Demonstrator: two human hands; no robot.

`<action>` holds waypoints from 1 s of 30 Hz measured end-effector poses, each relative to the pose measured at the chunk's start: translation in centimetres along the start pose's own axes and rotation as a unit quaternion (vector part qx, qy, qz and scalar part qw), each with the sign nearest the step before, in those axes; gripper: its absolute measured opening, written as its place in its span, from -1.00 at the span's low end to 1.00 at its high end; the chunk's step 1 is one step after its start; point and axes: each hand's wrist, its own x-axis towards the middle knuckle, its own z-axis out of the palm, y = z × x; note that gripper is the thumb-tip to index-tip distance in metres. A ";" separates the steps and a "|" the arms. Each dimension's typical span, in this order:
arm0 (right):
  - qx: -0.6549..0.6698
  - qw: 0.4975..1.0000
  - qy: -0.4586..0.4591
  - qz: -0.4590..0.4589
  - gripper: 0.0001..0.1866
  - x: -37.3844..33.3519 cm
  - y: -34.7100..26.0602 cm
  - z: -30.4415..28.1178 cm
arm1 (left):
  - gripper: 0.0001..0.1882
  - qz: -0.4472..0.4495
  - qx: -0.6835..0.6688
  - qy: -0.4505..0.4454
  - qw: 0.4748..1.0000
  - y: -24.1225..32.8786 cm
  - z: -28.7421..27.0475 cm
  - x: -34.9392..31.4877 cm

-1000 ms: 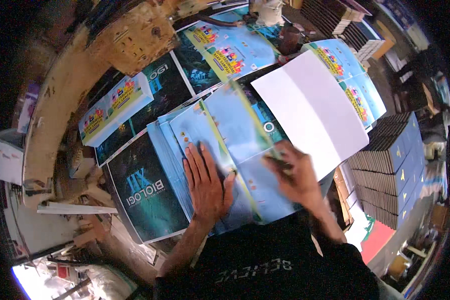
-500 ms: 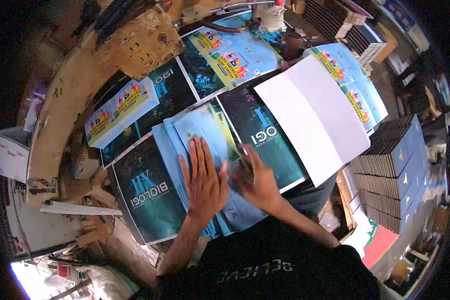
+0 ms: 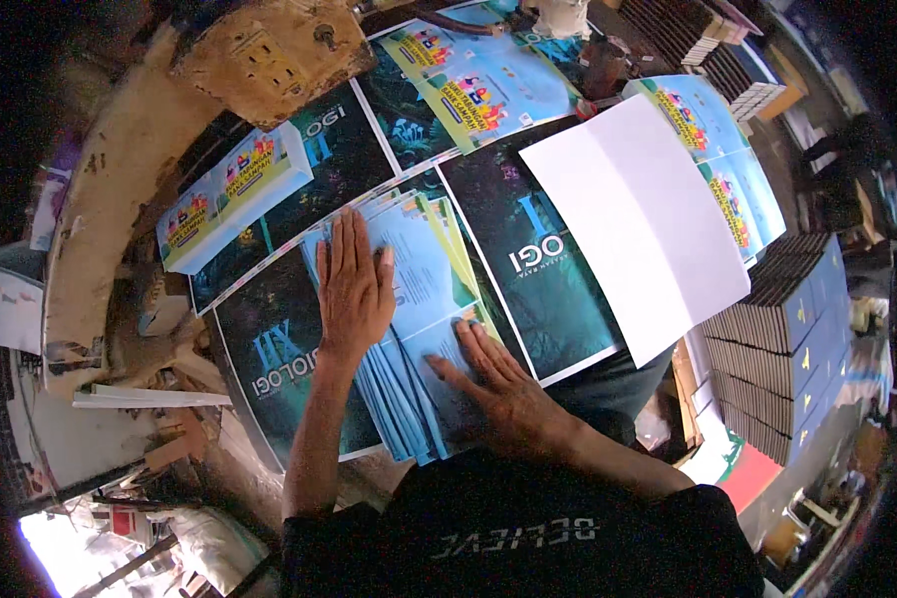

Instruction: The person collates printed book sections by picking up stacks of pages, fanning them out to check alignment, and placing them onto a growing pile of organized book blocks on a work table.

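The left hand [image 3: 355,284] and right hand [image 3: 508,394] are lying flat, grip clasping nothing, on folded light-blue paper sheets [image 3: 424,254] fanned over dark-teal printed sheets [image 3: 560,324]. A white paper sheet [image 3: 643,229] is lying unfolded rightward.

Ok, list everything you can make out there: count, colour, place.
Fanned folded sheets: many, light blue, centre, under both hands
Dark printed sheets: several, black and teal, beneath and around the fanned sheets
White sheet: one showing, white, right of centre
Folded bundle: one, blue and yellow, left
Far printed sheets: count unclear, blue and yellow, top centre
Book stack: many books, blue covers, right
Worn block: one, brown, upper left
Flat panel: one, red, lower right
Background clutter: dim, uncountable
Shirt: one, black, bottom
Left hand: one, bare, left of centre
Right hand: one, bare, centre
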 end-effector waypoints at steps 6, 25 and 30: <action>-0.087 0.995 -0.050 -0.022 0.08 -0.3 -0.9 -0.7 | -0.33 -0.002 -0.046 0.029 0.999 0.0 0.1 0.1; -0.167 0.903 0.215 0.332 -0.56 -2.8 6.0 -12.7 | -0.06 -0.040 0.042 -0.075 0.995 10.6 -5.0 -5.8; -0.145 0.923 0.230 0.272 -0.67 -3.4 3.6 -14.1 | -0.24 0.027 -0.004 -0.073 0.997 9.8 -4.1 -6.9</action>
